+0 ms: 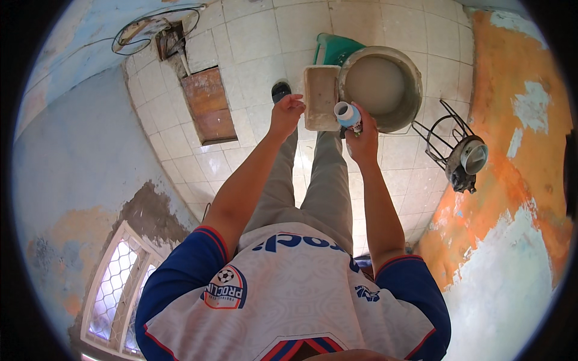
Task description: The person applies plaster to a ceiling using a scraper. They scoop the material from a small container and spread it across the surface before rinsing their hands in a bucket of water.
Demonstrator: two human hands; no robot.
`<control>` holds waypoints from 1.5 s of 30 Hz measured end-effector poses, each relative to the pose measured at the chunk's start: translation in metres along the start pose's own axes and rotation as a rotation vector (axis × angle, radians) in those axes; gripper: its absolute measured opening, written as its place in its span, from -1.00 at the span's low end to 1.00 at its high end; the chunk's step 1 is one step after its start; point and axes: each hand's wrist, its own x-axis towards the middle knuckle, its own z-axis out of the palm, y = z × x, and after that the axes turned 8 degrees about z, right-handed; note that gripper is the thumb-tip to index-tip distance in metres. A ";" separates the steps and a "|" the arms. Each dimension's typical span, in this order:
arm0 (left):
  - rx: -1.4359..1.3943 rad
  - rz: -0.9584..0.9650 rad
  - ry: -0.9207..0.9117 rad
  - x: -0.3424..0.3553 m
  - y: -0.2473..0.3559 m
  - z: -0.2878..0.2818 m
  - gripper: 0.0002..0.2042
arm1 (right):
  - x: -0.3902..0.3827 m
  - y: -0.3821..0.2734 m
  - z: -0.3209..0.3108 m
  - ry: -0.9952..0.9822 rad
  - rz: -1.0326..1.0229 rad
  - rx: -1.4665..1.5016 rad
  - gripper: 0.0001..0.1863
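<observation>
My right hand [363,139] is closed around a small white-and-blue bottle [350,118], whose round mouth is uncovered and faces up. It is held over the near right corner of a rectangular, dirt-stained tray [322,99]. Just left of that tray is my left hand [285,117], its fingers loosely bent and apart, with nothing visible in them. Behind and right of the bottle stands a large round bucket [413,108] with cloudy greyish liquid [375,84] inside. The tray and the bucket stand side by side.
A green plastic piece [332,50] shows behind the tray and bucket. At right, a metal-framed stool [442,135] bears a clear container [474,157] beside the peeling orange wall [490,120]. A brown board [209,103] and loose cable [194,21] are at far left. Pale tiles [253,42] cover the floor.
</observation>
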 end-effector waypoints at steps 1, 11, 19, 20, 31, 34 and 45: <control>-0.002 0.028 0.014 0.000 0.001 0.001 -0.71 | 0.000 0.001 0.003 0.013 0.010 -0.012 -0.29; 0.268 0.173 0.092 -0.003 0.014 0.010 -0.66 | -0.006 -0.011 0.013 0.104 0.147 -0.340 -0.32; 0.407 0.148 0.227 -0.006 0.023 0.020 -0.75 | -0.015 -0.006 0.021 0.096 0.176 -0.391 -0.32; 0.414 0.144 0.231 -0.006 0.024 0.020 -0.75 | -0.016 -0.007 0.021 0.083 0.187 -0.396 -0.32; 0.468 0.107 0.254 -0.009 0.033 0.020 -0.75 | -0.024 0.009 0.017 0.070 0.061 -0.072 -0.34; 0.447 0.098 0.224 -0.010 0.033 0.017 -0.75 | -0.024 0.005 0.009 0.057 0.133 0.100 -0.34; 0.283 0.121 0.197 -0.020 0.037 0.004 -0.79 | 0.028 0.054 -0.024 0.249 0.136 0.281 -0.27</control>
